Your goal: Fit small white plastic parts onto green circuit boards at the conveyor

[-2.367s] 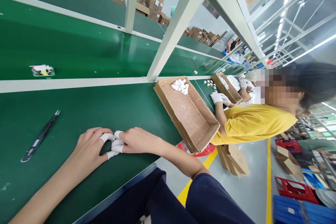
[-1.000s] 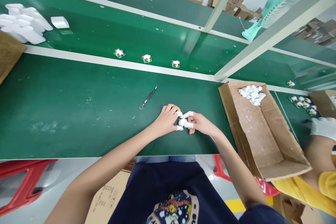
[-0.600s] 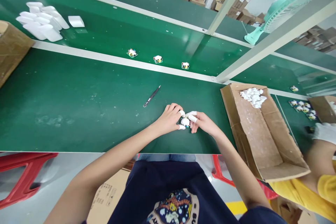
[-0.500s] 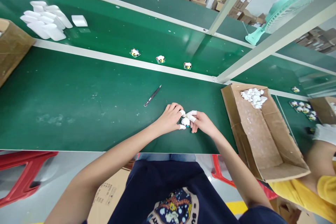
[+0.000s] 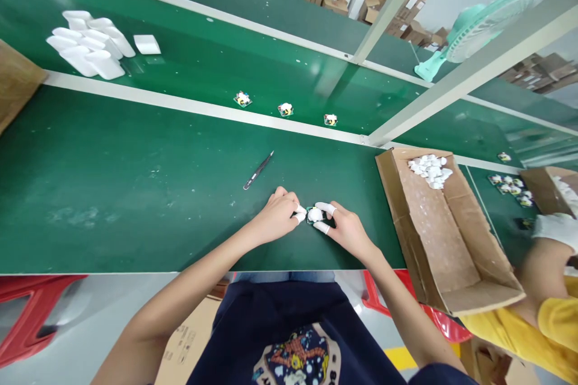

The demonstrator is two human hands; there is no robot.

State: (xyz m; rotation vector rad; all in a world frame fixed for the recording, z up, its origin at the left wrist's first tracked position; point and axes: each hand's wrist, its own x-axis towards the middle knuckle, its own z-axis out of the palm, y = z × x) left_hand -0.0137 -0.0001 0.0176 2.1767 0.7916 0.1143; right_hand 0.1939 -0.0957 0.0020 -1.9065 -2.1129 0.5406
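- small circuit board (image 5: 315, 215) sits on the green worktop (image 5: 135, 192) between the hands, white blob facing up (looks roughly square, so I can't really call a long axis)
- right hand (image 5: 344, 228) has the board gripped, index finger along the far edge, thumb on the near one, both pointing left
- left hand (image 5: 280, 215) comes in from the other side, palm down, index and thumb tips pinched together by the board's left edge; can't tell if anything's between them
- half a second ago those left fingertips were spread around the board, and the right ones were up by its top
- tweezers (image 5: 258, 170) still lying beyond the left hand, tips pointing away
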